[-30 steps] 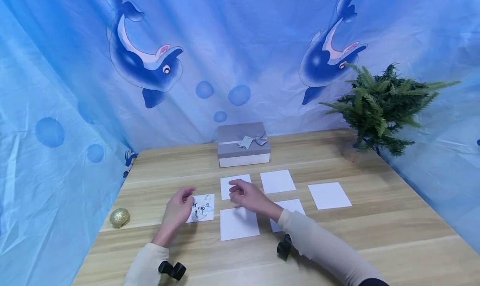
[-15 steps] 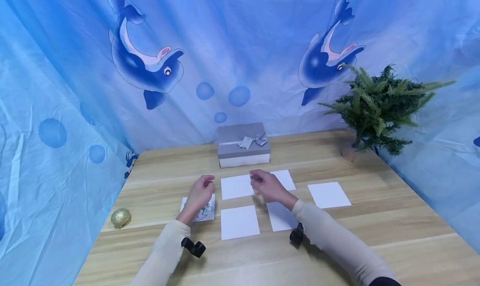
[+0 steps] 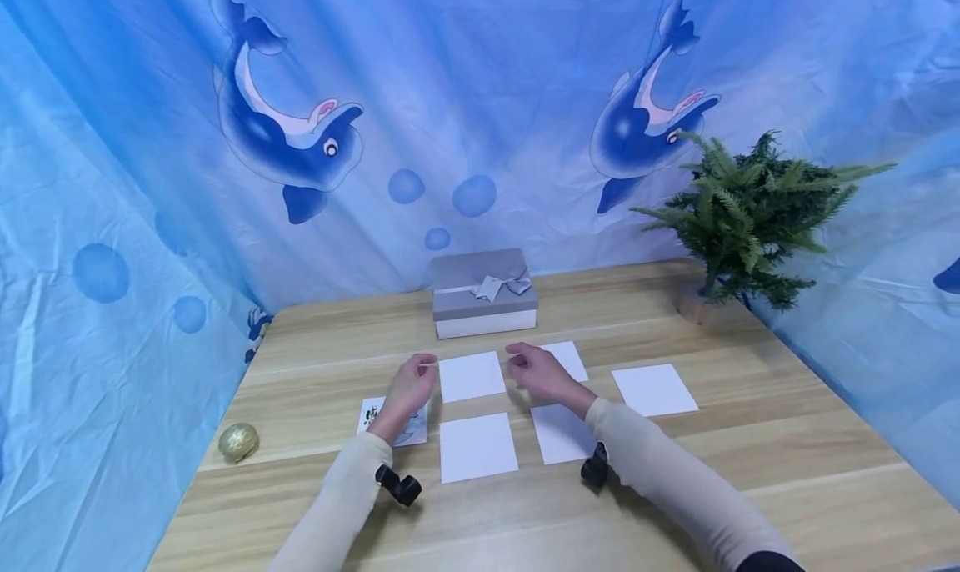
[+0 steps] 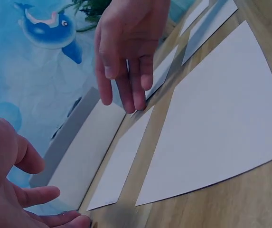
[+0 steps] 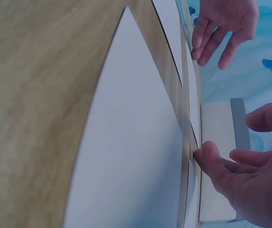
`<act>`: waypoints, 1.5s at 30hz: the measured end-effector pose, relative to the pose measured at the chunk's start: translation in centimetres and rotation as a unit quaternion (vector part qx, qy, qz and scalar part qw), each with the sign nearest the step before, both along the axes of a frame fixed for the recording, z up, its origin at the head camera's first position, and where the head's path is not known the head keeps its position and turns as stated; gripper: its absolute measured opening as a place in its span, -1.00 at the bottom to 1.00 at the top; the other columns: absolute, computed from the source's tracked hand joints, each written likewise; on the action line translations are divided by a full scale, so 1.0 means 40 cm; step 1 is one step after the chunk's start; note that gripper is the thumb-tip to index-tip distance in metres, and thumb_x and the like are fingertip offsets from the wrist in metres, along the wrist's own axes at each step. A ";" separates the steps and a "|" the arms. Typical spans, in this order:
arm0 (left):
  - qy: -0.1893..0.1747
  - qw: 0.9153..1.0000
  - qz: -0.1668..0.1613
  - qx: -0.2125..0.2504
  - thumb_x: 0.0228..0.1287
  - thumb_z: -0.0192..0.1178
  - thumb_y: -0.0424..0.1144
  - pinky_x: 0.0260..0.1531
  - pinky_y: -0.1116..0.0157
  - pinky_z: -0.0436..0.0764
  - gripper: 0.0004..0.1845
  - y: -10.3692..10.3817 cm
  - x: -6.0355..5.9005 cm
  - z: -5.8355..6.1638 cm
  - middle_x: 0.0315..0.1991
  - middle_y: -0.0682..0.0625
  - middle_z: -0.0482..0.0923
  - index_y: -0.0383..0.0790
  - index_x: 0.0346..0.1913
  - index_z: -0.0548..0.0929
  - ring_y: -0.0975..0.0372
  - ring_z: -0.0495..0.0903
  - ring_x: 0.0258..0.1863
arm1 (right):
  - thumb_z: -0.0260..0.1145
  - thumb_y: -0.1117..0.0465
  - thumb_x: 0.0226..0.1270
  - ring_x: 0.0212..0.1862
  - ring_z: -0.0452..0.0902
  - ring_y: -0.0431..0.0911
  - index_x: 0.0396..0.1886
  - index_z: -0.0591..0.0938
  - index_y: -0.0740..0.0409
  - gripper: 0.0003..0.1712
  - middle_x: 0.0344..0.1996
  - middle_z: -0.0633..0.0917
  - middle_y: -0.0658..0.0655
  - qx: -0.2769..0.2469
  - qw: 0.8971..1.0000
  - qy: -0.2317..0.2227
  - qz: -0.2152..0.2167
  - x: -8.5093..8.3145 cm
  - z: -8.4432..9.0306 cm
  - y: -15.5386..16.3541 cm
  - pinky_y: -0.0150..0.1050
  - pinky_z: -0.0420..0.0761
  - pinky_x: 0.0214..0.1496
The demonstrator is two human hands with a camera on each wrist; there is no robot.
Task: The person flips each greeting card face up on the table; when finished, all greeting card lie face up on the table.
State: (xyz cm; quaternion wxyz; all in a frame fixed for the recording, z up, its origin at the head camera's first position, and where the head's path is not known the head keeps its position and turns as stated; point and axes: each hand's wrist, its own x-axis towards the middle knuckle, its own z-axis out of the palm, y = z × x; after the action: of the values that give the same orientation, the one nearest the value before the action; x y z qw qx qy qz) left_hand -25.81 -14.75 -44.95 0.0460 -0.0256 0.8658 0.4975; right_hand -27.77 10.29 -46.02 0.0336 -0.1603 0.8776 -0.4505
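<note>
Several blank white cards lie on the wooden table (image 3: 750,472). My left hand (image 3: 429,368) hovers at the left edge of the far-middle white card (image 3: 471,376), and my right hand (image 3: 517,362) hovers at its right edge. Both have relaxed, spread fingers and hold nothing. A printed card (image 3: 371,413) lies by my left forearm, partly hidden by it. The left wrist view shows my left hand (image 4: 26,194) loosely curled and the right hand (image 4: 126,66) with fingers hanging down over the card (image 4: 119,168). In the right wrist view the right fingertips (image 5: 207,152) sit close to a card's edge.
A grey gift box (image 3: 483,293) with a bow stands behind the cards. A gold ball (image 3: 238,441) sits near the table's left edge. A potted fern (image 3: 750,213) stands at the back right. More white cards (image 3: 654,388) lie to the right and nearer me (image 3: 477,445).
My left hand has left the printed card and moved up and right. My right hand has shifted right, uncovering the far-middle white card, so the hands now flank it.
</note>
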 end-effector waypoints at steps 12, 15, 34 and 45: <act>0.008 1.000 -0.003 0.010 0.38 -0.01 -0.22 0.18 -0.04 0.48 -0.53 0.038 0.014 -0.007 0.17 -0.28 0.49 -0.31 0.29 0.42 -0.11 0.46 0.19 | 0.17 0.16 0.39 -0.10 0.65 -0.01 0.29 0.45 0.31 -0.46 -0.06 0.70 0.19 0.002 0.999 -0.041 0.000 0.007 0.001 -0.020 -0.04 0.60 0.09; 0.008 1.000 0.000 0.010 0.39 -0.02 -0.21 0.20 -0.05 0.46 -0.53 0.043 0.014 -0.007 0.19 -0.27 0.48 -0.29 0.30 0.41 -0.11 0.45 0.21 | 0.17 0.15 0.39 -0.05 0.64 0.00 0.30 0.46 0.28 -0.46 -0.04 0.69 0.18 -0.002 0.999 -0.047 -0.001 0.011 0.006 -0.023 -0.05 0.59 0.11; 0.058 0.994 0.057 0.067 0.38 -0.01 -0.28 0.00 0.14 0.60 -0.61 0.049 0.012 -0.007 0.11 -0.24 0.51 -0.29 0.22 0.49 0.00 0.52 0.04 | 0.21 0.39 0.31 0.02 0.58 0.04 0.18 0.53 0.34 -0.57 -0.02 0.66 0.25 -0.129 0.990 -0.051 -0.004 0.018 0.010 -0.027 -0.17 0.66 -0.07; 0.075 0.989 0.087 0.097 0.36 0.00 -0.32 -0.09 0.23 0.58 -0.68 0.046 0.009 0.004 -0.08 -0.16 0.60 -0.27 0.11 0.56 0.07 0.57 -0.07 | 0.23 0.53 0.22 -0.03 0.63 0.04 -0.04 0.67 0.24 -0.66 -0.11 0.73 0.18 -0.146 0.987 0.028 -0.057 0.013 0.012 -0.032 -0.13 0.64 0.04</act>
State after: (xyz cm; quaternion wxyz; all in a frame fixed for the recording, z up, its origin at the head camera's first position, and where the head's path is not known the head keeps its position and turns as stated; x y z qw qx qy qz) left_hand -25.47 -12.91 -44.78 -0.0603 -0.0590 0.8087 0.5821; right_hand -27.25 9.03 -45.53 -0.0403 -0.1255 0.8108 -0.5703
